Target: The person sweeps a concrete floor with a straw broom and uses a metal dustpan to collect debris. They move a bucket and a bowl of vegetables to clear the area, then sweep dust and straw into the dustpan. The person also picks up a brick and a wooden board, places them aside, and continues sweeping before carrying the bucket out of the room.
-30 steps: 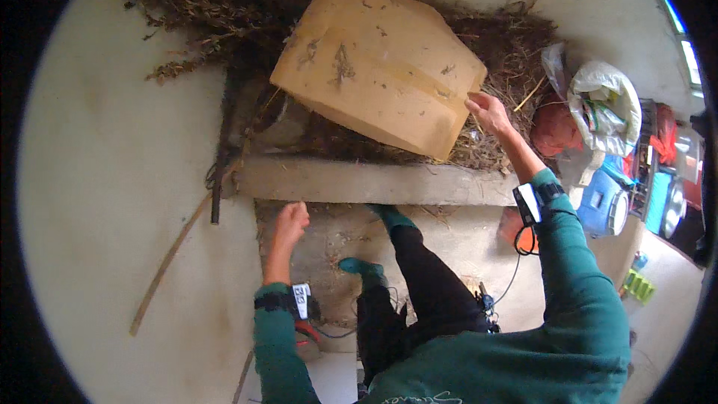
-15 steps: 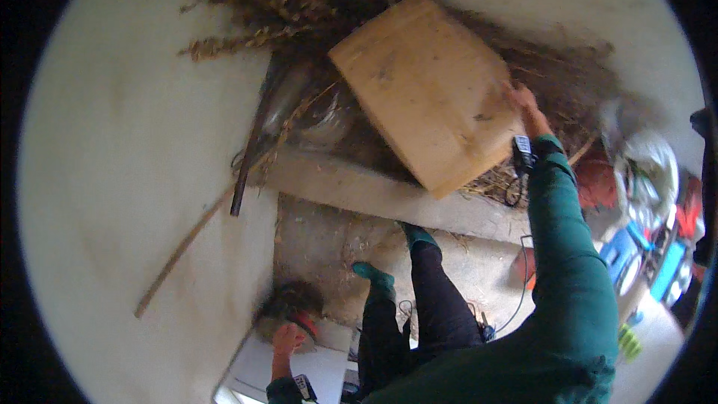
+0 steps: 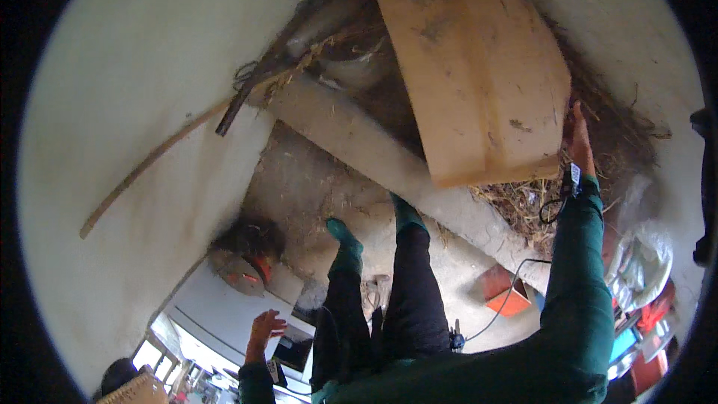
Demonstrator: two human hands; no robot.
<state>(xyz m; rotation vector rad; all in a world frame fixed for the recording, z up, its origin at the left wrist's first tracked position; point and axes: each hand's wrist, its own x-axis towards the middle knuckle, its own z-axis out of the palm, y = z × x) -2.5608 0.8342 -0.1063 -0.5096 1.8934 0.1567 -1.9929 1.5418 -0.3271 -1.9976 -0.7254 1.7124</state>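
A large brown cardboard box (image 3: 482, 82), stained and dusty, leans over a heap of dry stalks (image 3: 516, 206) at the upper right. My right hand (image 3: 580, 138) grips its right edge with the arm stretched out, and part of the fingers is hidden by the cardboard. Low on the left, my left hand (image 3: 265, 327) hangs in the air with its fingers apart and nothing in it. Beneath and beyond that hand is a white cabinet-like surface (image 3: 213, 295).
A concrete ledge (image 3: 359, 138) runs in front of the stalks. A dark rod (image 3: 238, 108) and a long bent stick (image 3: 161, 150) jut out by the left wall. A red dustpan-like thing (image 3: 508, 292) lies on the floor. White plastic bags (image 3: 639, 265) sit at the right.
The view has turned. The cardboard box now sits farther right and more upright in it, with my right hand still at its edge. My left hand has moved away from the round dark-and-red thing.
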